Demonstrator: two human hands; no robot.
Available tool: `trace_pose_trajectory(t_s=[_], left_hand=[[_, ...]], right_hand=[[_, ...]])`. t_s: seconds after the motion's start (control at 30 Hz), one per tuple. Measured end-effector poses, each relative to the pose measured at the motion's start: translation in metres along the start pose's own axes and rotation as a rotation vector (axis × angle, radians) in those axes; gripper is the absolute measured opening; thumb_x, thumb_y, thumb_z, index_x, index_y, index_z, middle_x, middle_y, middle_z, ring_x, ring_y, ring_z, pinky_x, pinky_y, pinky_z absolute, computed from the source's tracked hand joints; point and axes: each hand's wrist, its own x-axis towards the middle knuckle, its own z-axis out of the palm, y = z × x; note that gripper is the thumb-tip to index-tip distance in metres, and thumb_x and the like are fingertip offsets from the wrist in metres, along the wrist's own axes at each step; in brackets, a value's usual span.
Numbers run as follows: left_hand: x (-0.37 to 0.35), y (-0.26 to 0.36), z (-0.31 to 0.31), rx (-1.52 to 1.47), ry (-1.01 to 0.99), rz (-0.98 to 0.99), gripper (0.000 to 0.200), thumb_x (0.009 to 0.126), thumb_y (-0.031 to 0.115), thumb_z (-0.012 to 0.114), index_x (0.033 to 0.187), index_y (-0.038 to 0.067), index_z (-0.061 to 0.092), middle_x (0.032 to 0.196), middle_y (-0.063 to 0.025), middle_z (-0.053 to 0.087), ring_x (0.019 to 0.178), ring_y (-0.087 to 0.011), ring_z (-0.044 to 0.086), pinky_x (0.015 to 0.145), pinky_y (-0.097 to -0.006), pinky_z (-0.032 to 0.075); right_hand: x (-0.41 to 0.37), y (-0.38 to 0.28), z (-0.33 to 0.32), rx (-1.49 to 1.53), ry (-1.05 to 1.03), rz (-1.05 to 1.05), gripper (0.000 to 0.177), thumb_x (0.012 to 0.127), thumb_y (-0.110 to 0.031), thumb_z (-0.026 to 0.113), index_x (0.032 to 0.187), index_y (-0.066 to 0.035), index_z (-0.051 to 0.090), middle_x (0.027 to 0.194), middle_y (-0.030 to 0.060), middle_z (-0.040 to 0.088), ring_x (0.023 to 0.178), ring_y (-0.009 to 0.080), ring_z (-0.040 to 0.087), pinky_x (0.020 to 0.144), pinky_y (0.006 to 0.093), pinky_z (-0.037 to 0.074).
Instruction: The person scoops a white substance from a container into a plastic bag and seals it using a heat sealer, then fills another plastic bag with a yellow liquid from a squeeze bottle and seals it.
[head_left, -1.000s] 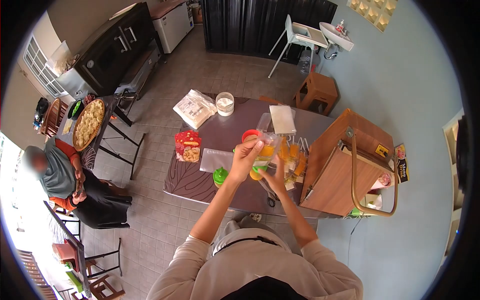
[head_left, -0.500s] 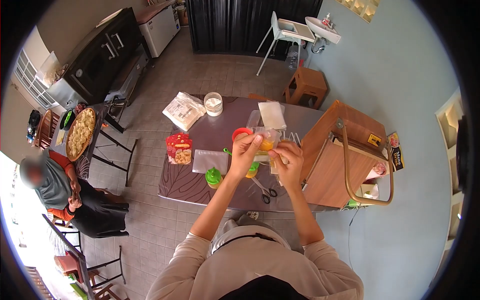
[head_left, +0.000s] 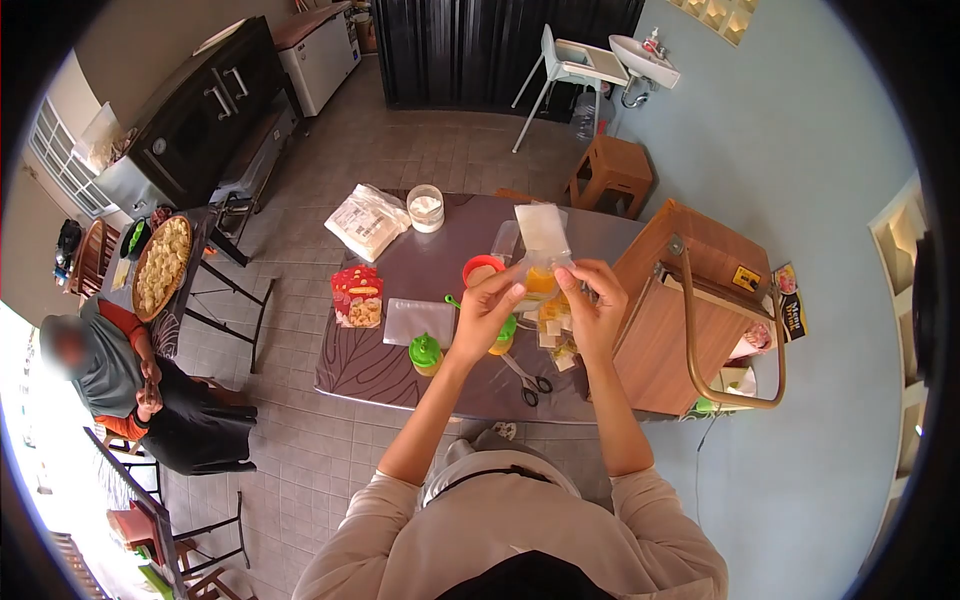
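Observation:
Between my two hands, above the table, is a small clear plastic bag [head_left: 541,282] with something yellow-orange in its lower part. My left hand [head_left: 486,312] pinches its left side with thumb and fingers. On the other side, my right hand [head_left: 597,306] grips the upper right edge. Below the bag lie small packets with pale and yellow contents [head_left: 557,335], partly hidden by my right hand. A red-rimmed bowl [head_left: 480,264] is just beyond my left hand. Two green-lidded jars [head_left: 425,352] and black-handled scissors [head_left: 535,388] lie nearer to me.
On the dark table [head_left: 380,380] are clear plastic sleeves [head_left: 418,322], red printed pouches [head_left: 357,296], a white package [head_left: 369,222] and a tub of white contents [head_left: 426,210]. A wooden cabinet [head_left: 665,330] borders the right. At left, a person [head_left: 150,390] stands near a food tray [head_left: 162,268].
My right hand has shifted up and to the right, to the bag's upper edge, and the bag is spread between both hands. The small packets below show more.

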Motion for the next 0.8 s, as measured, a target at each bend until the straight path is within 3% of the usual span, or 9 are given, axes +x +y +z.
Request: trace_pose_trajectory(t_s=[0.07, 0.13, 0.23, 0.37, 0.43, 0.47, 0.53, 0.67, 0.8], left_hand=[[-0.001, -0.005, -0.003, -0.007, 0.027, -0.007, 0.022, 0.088, 0.009, 0.056, 0.105, -0.005, 0.06, 0.101, -0.0085, 0.062, 0.095, -0.0123, 0.055, 0.081, -0.0255, 0.044], [-0.001, -0.01, -0.007, 0.277, 0.015, 0.138, 0.021, 0.085, 0.007, 0.059, 0.101, -0.006, 0.061, 0.105, -0.0151, 0.062, 0.1, -0.0169, 0.057, 0.085, -0.0281, 0.045], [-0.002, -0.01, -0.005, 0.394, 0.024, 0.164, 0.019, 0.084, 0.008, 0.06, 0.096, -0.007, 0.062, 0.107, -0.0179, 0.061, 0.103, -0.02, 0.056, 0.089, -0.0302, 0.044], [-0.004, -0.012, -0.003, 0.252, 0.072, 0.109, 0.019, 0.085, 0.01, 0.059, 0.095, -0.006, 0.062, 0.108, -0.0159, 0.061, 0.103, -0.0206, 0.057, 0.087, -0.0305, 0.044], [-0.006, -0.007, -0.001, 0.066, 0.089, -0.046, 0.018, 0.085, 0.011, 0.059, 0.093, -0.005, 0.063, 0.107, -0.0155, 0.061, 0.103, -0.022, 0.057, 0.086, -0.0314, 0.045], [-0.005, -0.008, -0.002, 0.066, 0.089, -0.047, 0.018, 0.085, 0.011, 0.059, 0.093, -0.005, 0.063, 0.107, -0.0155, 0.061, 0.103, -0.022, 0.057, 0.086, -0.0314, 0.045], [-0.003, -0.009, -0.005, 0.395, -0.018, 0.174, 0.018, 0.088, 0.01, 0.055, 0.096, -0.004, 0.063, 0.109, -0.0132, 0.06, 0.099, -0.0183, 0.056, 0.085, -0.0281, 0.043], [-0.002, -0.007, 0.001, 0.412, 0.034, 0.152, 0.018, 0.086, 0.011, 0.058, 0.091, -0.004, 0.064, 0.11, -0.0166, 0.06, 0.108, -0.0229, 0.054, 0.089, -0.0312, 0.042], [-0.004, -0.009, 0.003, 0.356, 0.033, 0.136, 0.019, 0.084, 0.009, 0.06, 0.097, -0.003, 0.062, 0.112, -0.0157, 0.059, 0.112, -0.0231, 0.051, 0.092, -0.0314, 0.039]], right_hand=[[0.002, 0.0, -0.001, 0.004, 0.015, -0.006, 0.01, 0.074, -0.005, 0.069, 0.077, 0.002, 0.064, 0.076, 0.007, 0.061, 0.069, 0.014, 0.057, 0.062, 0.0237, 0.043], [0.002, 0.001, 0.0, 0.005, 0.025, -0.025, 0.009, 0.074, -0.005, 0.069, 0.076, 0.002, 0.064, 0.075, 0.007, 0.061, 0.068, 0.0136, 0.056, 0.061, 0.0238, 0.042], [0.001, -0.001, 0.0, 0.027, 0.028, -0.006, 0.009, 0.074, -0.005, 0.069, 0.076, 0.002, 0.064, 0.075, 0.0067, 0.06, 0.068, 0.0138, 0.056, 0.061, 0.0238, 0.042], [0.001, -0.002, -0.004, 0.018, 0.024, -0.009, 0.009, 0.074, -0.005, 0.069, 0.076, 0.002, 0.064, 0.074, 0.0062, 0.06, 0.068, 0.0137, 0.056, 0.061, 0.0237, 0.042], [-0.001, -0.002, -0.005, 0.031, -0.018, 0.029, 0.008, 0.075, -0.003, 0.068, 0.079, 0.003, 0.065, 0.077, 0.0066, 0.059, 0.073, 0.0123, 0.054, 0.067, 0.0227, 0.041], [-0.002, -0.003, -0.005, 0.031, -0.017, 0.03, 0.008, 0.075, -0.003, 0.068, 0.079, 0.003, 0.065, 0.077, 0.0066, 0.059, 0.073, 0.0123, 0.054, 0.067, 0.0227, 0.041], [-0.002, -0.005, -0.005, 0.028, -0.015, 0.03, 0.008, 0.075, -0.003, 0.068, 0.079, 0.003, 0.065, 0.077, 0.0066, 0.059, 0.072, 0.0123, 0.054, 0.067, 0.0229, 0.041], [-0.003, -0.006, -0.006, 0.018, 0.004, 0.019, 0.008, 0.075, -0.003, 0.068, 0.08, 0.003, 0.065, 0.077, 0.0064, 0.059, 0.071, 0.0123, 0.054, 0.066, 0.0229, 0.041], [-0.004, -0.008, -0.009, 0.016, 0.001, 0.033, 0.008, 0.076, -0.004, 0.068, 0.08, 0.003, 0.065, 0.076, 0.0061, 0.06, 0.071, 0.0122, 0.054, 0.066, 0.023, 0.041]])
